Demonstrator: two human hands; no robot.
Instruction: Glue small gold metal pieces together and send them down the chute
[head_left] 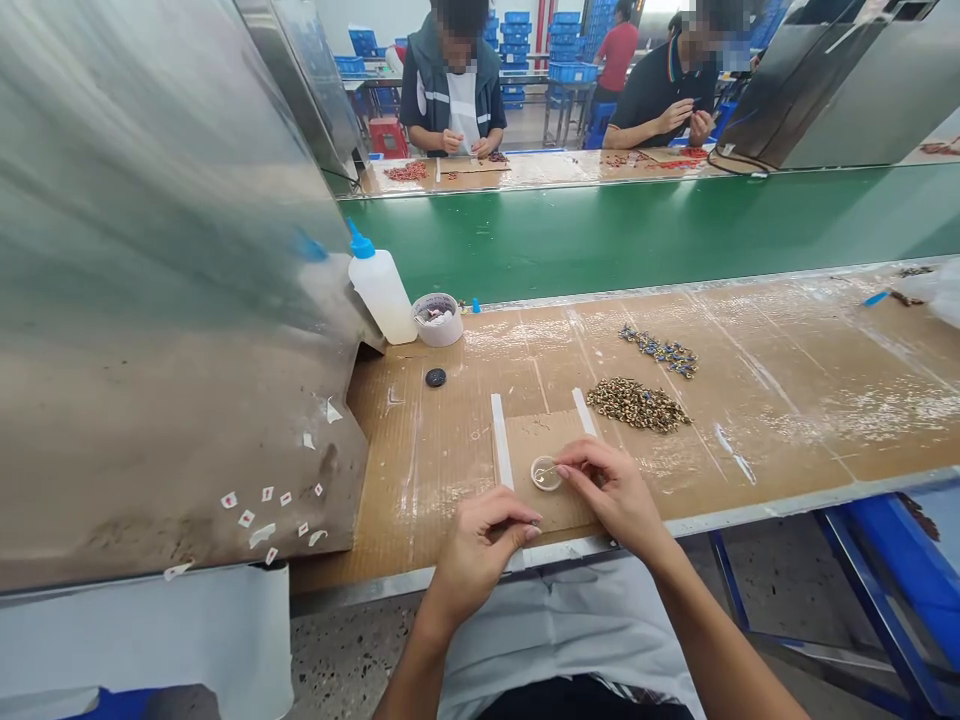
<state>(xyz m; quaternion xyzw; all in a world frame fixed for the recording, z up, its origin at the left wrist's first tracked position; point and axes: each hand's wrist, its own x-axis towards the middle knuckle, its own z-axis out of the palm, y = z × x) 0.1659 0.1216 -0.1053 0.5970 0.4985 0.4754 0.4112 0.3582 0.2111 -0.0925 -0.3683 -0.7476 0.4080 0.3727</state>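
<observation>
My left hand is closed in a pinch at the front edge of the bench, with a tiny piece between thumb and forefinger that is too small to name. In my right hand a thin pin-like stick is pinched, its tip over a small round clear dish. The dish rests on a cardboard square with white tape strips along its sides. Behind my right hand lies a heap of small brass-coloured parts, with a smaller pile of blue-and-gold parts beyond it.
A squeeze bottle with blue cap, a tape roll holding scraps and a black round lid stand at left. A metal housing walls off the left side. Beyond runs a green belt, with two people handling small parts across it.
</observation>
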